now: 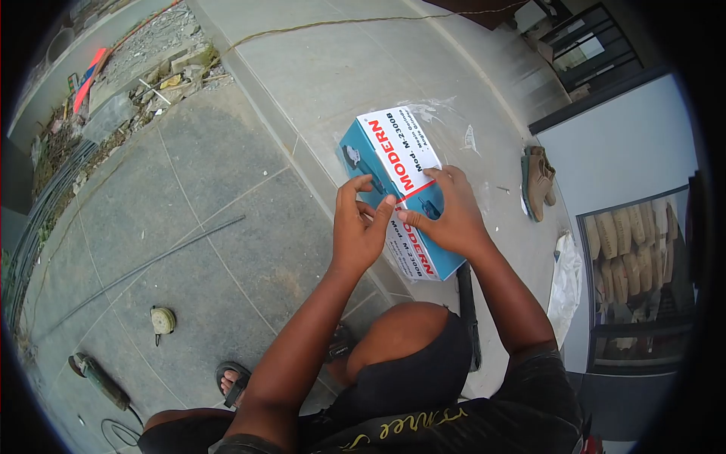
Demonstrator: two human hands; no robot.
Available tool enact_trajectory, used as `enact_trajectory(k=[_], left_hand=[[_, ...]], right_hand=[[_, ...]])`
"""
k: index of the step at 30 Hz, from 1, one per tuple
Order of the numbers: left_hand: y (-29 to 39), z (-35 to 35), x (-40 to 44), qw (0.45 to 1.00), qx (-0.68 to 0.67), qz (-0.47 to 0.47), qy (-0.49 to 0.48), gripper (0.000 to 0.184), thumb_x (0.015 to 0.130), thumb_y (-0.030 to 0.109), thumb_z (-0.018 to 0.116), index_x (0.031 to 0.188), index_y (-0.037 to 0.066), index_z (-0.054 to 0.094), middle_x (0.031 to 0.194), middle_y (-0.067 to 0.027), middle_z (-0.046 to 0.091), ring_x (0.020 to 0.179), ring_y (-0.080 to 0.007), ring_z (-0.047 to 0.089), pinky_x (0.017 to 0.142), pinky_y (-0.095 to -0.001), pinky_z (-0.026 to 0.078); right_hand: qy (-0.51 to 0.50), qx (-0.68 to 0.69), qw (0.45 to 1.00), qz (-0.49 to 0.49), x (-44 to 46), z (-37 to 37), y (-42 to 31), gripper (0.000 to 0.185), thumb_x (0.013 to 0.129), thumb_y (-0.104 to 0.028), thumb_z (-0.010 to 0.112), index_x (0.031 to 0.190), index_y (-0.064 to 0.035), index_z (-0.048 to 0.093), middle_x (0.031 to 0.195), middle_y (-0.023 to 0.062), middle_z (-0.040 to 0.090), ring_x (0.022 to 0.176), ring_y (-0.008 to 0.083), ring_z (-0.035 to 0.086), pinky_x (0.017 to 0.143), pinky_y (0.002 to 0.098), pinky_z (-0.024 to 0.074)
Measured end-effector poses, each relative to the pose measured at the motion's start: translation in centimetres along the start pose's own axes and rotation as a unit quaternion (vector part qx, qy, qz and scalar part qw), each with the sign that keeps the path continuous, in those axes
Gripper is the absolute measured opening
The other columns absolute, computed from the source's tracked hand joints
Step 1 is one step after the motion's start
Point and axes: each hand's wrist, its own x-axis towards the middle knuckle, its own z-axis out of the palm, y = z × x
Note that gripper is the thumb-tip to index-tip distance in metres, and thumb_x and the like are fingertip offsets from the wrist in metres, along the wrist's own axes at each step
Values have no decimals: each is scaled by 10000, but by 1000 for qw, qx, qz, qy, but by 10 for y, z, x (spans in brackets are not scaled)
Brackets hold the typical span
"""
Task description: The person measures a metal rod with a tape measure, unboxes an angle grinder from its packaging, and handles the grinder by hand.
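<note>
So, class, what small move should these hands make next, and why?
Probably feel for a loose flap on the blue-and-white cardboard box: it looks closed, and the left hand and right hand have their thumbs nearly together over its edge.

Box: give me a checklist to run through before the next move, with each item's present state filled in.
1. Box resting on the raised floor: ok, it lies near the step edge.
2. Both hands at the box: ok, left hand and right hand are over its near half, thumbs close together.
3. Box shut: ok as far as shows, no raised flap in sight.
4. Contents inside: cannot tell, the box hides them.
5. Shoes apart from the box: ok, they stand well to its right.
6. Grinder unplugged: cannot tell, the cord's end is not visible.
</note>
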Motion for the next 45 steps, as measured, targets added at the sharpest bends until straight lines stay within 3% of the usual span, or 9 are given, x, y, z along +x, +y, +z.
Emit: enact_trajectory(k=[3, 12, 16, 19, 28, 31, 36, 39, 45], left_hand=[[1, 5, 12, 999, 6, -45, -8, 609, 894, 281, 737, 1356, 28, 432, 1234, -183, 445, 782, -177, 575, 712, -293, 521], [7, 8, 15, 995, -42, -91, -18, 726, 830, 321, 787, 1388, 51, 407, 1277, -199, 432, 913, -214, 606, 729, -339, 552], [6, 3, 19, 997, 3, -72, -38, 702, 834, 268, 778, 1374, 37, 393, 1275, -212, 414, 875, -239, 628, 788, -339, 553], [8, -3, 24, 994, 92, -21, -56, 735, 821, 285, 795, 1379, 14, 402, 1305, -206, 428, 978, -238, 600, 736, -348, 561], [5, 0, 25, 986, 156, 18, -52, 734, 816, 195, 788, 1384, -7, 371, 1337, -219, 407, 1184, -344, 547, 818, -387, 591], [10, 2, 25, 991, 122, 38, -29, 697, 784, 161, 772, 1334, -14, 383, 1309, -232, 427, 1105, -369, 568, 902, -394, 519], [25, 0, 20, 994, 86, -6, -60, 471, 805, 97, 732, 1205, 47, 488, 1334, -231, 423, 1147, -377, 567, 804, -381, 552], [19, 4, 16, 991, 115, 53, -42, 365, 836, 84, 718, 1135, 27, 517, 1349, -234, 395, 1248, -376, 514, 830, -395, 624], [15, 3, 18, 996, 78, 25, -41, 282, 819, 87, 713, 1043, 13, 558, 1340, -234, 400, 1272, -372, 491, 824, -378, 630]], right_hand=[[-70, 83, 993, 47, 6, -12, -3, 887, 699, -498, 851, 1390, -55, 516, 1440, 265, 379, 1190, 422, 586, 947, 438, 526], [-83, 69, 991, 80, 11, -17, -12, 841, 660, -429, 854, 1368, -94, 547, 1398, 227, 434, 1063, 357, 667, 897, 414, 546], [-83, 55, 993, 68, 14, -20, -9, 823, 642, -414, 849, 1346, -95, 567, 1373, 219, 461, 1035, 350, 678, 890, 411, 548], [-82, 53, 994, 56, 16, -20, -9, 805, 634, -416, 855, 1323, -96, 589, 1353, 212, 479, 1032, 347, 679, 886, 412, 549], [-71, 43, 996, 42, 18, -23, -10, 775, 604, -396, 858, 1266, -56, 644, 1238, 202, 579, 1061, 338, 662, 910, 403, 542], [-55, 43, 997, 27, 18, -23, -7, 741, 601, -385, 848, 1235, -45, 668, 1203, 202, 600, 1052, 339, 663, 910, 399, 542], [-60, 58, 996, 41, 19, -26, -12, 723, 589, -377, 842, 1210, -43, 683, 1185, 197, 613, 1047, 339, 664, 910, 399, 541], [-46, 77, 996, 30, 17, -22, -10, 650, 608, -316, 842, 1178, -47, 682, 1216, 198, 617, 1126, 337, 615, 979, 406, 491], [-67, 52, 995, 50, 21, -27, -15, 652, 586, -311, 842, 1158, -47, 675, 1175, 192, 622, 1078, 339, 623, 947, 412, 502]])
